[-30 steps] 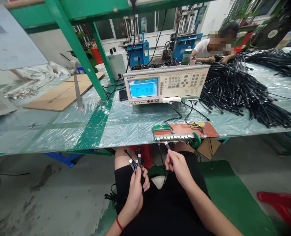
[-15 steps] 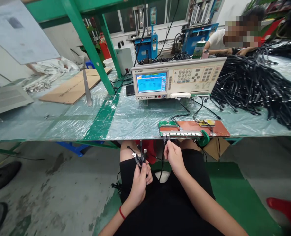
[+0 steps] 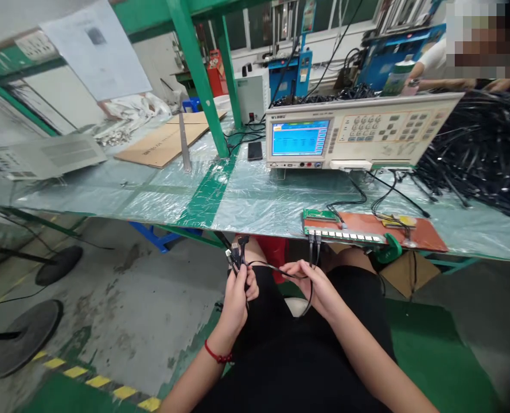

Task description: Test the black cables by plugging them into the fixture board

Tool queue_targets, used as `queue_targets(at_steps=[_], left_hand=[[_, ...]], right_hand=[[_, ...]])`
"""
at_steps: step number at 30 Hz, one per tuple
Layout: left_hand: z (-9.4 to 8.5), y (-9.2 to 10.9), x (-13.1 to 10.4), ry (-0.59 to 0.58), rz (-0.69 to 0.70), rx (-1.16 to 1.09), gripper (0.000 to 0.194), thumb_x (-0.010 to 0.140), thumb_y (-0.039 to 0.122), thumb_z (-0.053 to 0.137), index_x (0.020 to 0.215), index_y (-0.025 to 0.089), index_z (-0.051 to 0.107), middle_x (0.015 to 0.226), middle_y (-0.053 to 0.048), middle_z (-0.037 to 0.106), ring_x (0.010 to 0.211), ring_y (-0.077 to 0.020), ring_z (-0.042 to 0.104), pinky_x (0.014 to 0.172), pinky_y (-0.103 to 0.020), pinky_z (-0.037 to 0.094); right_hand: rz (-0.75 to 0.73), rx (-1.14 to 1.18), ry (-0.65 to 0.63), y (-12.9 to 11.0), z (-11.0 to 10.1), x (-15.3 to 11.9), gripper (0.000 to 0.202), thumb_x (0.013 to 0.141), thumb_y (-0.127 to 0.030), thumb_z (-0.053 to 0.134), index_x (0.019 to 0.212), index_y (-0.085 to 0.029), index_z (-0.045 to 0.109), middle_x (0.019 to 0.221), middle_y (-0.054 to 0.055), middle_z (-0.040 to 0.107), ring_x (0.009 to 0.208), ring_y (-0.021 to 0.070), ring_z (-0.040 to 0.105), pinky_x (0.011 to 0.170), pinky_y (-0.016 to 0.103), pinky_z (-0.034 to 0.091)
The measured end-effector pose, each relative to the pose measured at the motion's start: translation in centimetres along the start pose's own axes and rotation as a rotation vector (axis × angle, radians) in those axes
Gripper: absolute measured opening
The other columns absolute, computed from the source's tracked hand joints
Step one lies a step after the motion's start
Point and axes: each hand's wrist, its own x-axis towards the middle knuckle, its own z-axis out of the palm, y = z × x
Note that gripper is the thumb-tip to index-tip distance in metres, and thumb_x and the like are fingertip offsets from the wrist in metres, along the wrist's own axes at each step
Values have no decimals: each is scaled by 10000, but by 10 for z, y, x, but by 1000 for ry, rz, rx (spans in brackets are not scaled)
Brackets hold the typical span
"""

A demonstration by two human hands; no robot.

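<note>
Two bare hands work just in front of a reddish board [image 3: 431,230] at the table's edge. Below and left of the board, the left hand [image 3: 240,287] is closed around a bunch of black cables [image 3: 235,253], their ends fanned upward. The right hand [image 3: 311,281], below the board's left end, has its fingers loosely curled at a single black cord [image 3: 268,265]; whether it pinches the cord or only supports it, I cannot tell.

To handle this well, it seems best to guide the cord gently, leave slack, and avoid pulling sideways on the two plugs [image 3: 318,238] seated at the left end of the board's row of sockets [image 3: 351,235]. Keeping the bunch fanned should help prevent tangles.

The cables are thin and dark; some ends show pale metal tips, others look black. The cord arcs between the hands and loops below the board.
</note>
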Motion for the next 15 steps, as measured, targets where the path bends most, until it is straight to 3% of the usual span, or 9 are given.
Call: queue_targets(at_steps=[2, 5, 11, 15], left_hand=[[-7, 12, 4, 46, 46, 1, 350, 870, 480, 717, 889, 172, 551, 629, 76, 432, 428, -25, 319, 402, -163, 233], [-17, 28, 9, 109, 88, 21, 354, 840, 453, 751, 865, 173, 536, 670, 61, 489, 426, -21, 356, 405, -164, 264], [-41, 48, 20, 205, 252, 93, 381, 865, 506, 706, 835, 194, 489, 630, 71, 480, 446, -50, 417, 427, -174, 330], [-65, 75, 30, 328, 409, 96, 406, 867, 523, 698, 799, 222, 435, 563, 104, 392, 458, -83, 471, 474, -202, 417]], right_hand=[[-6, 99, -31, 0, 8, -1, 511, 883, -577, 702, 596, -170, 586, 935, 103, 714, 1072, 253, 648, 1016, 390, 490], [7, 182, -57, -3, 17, 1, 565, 881, -587, 705, 553, -186, 479, 784, 70, 678, 1077, 267, 659, 1035, 410, 481], [47, 253, -72, -7, 23, 0, 572, 886, -616, 685, 587, -207, 418, 546, -18, 413, 858, 240, 681, 970, 441, 526], [57, 318, -68, -7, 23, -3, 520, 933, -540, 652, 603, -212, 421, 502, -28, 331, 618, 180, 551, 838, 406, 555]])
